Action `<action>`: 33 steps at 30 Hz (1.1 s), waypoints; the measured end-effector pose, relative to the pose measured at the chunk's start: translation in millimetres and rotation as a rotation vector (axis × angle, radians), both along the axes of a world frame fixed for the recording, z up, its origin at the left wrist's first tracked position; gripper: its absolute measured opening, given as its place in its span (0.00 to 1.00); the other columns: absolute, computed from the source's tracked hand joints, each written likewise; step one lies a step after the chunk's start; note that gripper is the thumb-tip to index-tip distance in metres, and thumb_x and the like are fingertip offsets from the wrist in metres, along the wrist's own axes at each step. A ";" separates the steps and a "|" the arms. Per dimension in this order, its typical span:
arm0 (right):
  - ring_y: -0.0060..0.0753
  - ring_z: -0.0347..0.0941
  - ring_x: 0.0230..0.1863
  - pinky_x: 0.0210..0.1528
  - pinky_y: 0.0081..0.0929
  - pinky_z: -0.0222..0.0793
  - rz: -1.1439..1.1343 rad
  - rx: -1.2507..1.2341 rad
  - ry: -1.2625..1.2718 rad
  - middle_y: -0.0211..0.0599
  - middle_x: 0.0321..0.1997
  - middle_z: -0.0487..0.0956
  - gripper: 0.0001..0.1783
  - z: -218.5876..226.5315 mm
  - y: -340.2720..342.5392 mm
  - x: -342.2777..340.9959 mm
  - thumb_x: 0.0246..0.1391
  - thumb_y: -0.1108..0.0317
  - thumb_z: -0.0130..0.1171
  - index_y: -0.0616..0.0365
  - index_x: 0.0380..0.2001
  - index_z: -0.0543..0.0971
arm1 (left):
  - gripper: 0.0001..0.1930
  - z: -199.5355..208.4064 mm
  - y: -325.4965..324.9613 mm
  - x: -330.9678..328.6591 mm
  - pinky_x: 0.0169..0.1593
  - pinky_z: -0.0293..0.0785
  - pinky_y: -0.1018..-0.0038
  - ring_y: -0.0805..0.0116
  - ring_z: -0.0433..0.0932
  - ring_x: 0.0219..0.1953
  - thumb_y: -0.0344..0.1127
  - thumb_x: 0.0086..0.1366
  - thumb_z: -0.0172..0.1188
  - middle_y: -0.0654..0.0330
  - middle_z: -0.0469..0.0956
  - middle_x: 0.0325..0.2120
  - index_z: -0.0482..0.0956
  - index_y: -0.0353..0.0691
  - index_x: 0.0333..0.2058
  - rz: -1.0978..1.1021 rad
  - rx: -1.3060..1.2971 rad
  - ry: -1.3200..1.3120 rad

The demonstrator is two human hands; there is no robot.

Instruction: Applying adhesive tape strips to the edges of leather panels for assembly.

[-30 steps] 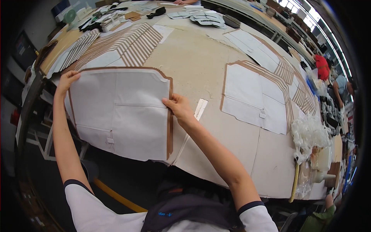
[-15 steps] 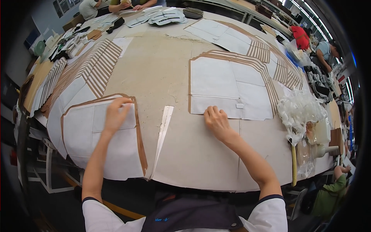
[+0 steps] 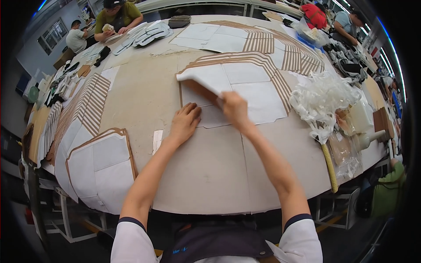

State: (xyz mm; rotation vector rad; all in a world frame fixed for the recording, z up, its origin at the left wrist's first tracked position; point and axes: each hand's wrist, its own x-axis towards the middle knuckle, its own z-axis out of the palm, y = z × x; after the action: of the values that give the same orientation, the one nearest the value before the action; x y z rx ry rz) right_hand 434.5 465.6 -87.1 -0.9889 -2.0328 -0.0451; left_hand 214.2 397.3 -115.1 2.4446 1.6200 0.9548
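A stack of white panels with brown edges (image 3: 258, 98) lies fanned out on the table in front of me. My right hand (image 3: 235, 109) is closed on a white panel with a brown underside (image 3: 204, 90), lifted and folded over at the stack's left part. That panel is smeared by motion. My left hand (image 3: 186, 122) rests with fingers laid down at the near left corner of the stack, holding nothing that I can see. Another stack of white panels (image 3: 101, 162) lies at the left, beyond my left forearm.
Fanned striped stacks lie at the far left (image 3: 90, 103) and far right (image 3: 258, 41). Clear plastic bags (image 3: 322, 101), a yellow rod (image 3: 330, 168) and a pale bottle (image 3: 366, 139) are at the right. A white strip (image 3: 158, 141) lies by my left forearm. Other people work around the table.
My left hand has moved from the left stack to the stack in front. My right hand has taken hold of a panel and lifted it. The view has shifted to the right.
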 end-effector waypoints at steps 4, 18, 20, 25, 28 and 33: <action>0.51 0.79 0.34 0.37 0.40 0.74 0.006 0.311 -0.002 0.47 0.31 0.82 0.10 161.3 32.0 47.3 0.55 0.68 0.66 0.62 0.38 0.82 | 0.18 -5.3 -7.2 -8.4 0.62 0.67 0.58 0.52 0.68 0.65 0.37 0.70 0.57 0.51 0.72 0.60 0.75 0.40 0.57 0.004 0.034 0.061; 0.26 0.64 0.20 0.17 0.23 0.52 0.336 0.373 -0.574 0.35 0.20 0.69 0.13 216.2 -274.1 40.0 0.35 0.66 0.58 0.68 0.23 0.75 | 0.27 29.8 -49.0 -28.9 0.58 0.72 0.65 0.61 0.76 0.56 0.56 0.72 0.48 0.53 0.78 0.53 0.77 0.38 0.53 0.007 -0.772 -0.948; 0.23 0.65 0.19 0.19 0.20 0.58 0.463 0.144 -0.588 0.33 0.20 0.70 0.21 158.4 -306.9 35.9 0.37 0.70 0.58 0.79 0.35 0.78 | 0.35 17.3 -75.3 -43.7 0.55 0.75 0.66 0.64 0.79 0.52 0.68 0.72 0.45 0.54 0.81 0.50 0.79 0.37 0.49 -0.032 -1.005 -1.348; 0.27 0.69 0.22 0.22 0.23 0.64 0.550 -0.037 -0.460 0.38 0.25 0.74 0.21 47.8 -335.3 13.6 0.40 0.69 0.59 0.77 0.37 0.76 | 0.26 44.5 -118.5 -43.2 0.46 0.74 0.78 0.75 0.80 0.42 0.54 0.71 0.56 0.60 0.82 0.43 0.78 0.35 0.53 0.138 -0.990 -1.001; 0.30 0.69 0.23 0.21 0.27 0.63 0.531 0.046 -0.345 0.36 0.24 0.70 0.10 26.0 -355.5 -4.3 0.43 0.68 0.58 0.65 0.26 0.75 | 0.22 35.5 -120.9 -50.4 0.45 0.74 0.78 0.78 0.78 0.40 0.41 0.67 0.64 0.61 0.82 0.42 0.77 0.33 0.54 0.178 -0.802 -0.748; 0.35 0.74 0.25 0.26 0.31 0.69 0.612 -0.159 -0.360 0.38 0.25 0.74 0.14 29.0 -356.4 19.2 0.52 0.66 0.58 0.68 0.36 0.76 | 0.22 16.1 -113.8 -56.0 0.45 0.71 0.81 0.79 0.76 0.39 0.30 0.60 0.68 0.61 0.82 0.42 0.78 0.32 0.53 0.258 -0.690 -0.710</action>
State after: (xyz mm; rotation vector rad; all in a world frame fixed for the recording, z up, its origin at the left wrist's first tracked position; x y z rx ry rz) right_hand 453.7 109.2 -58.1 -0.4298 -2.6279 0.2865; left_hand 158.2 283.5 -99.0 1.2780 1.6192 0.9231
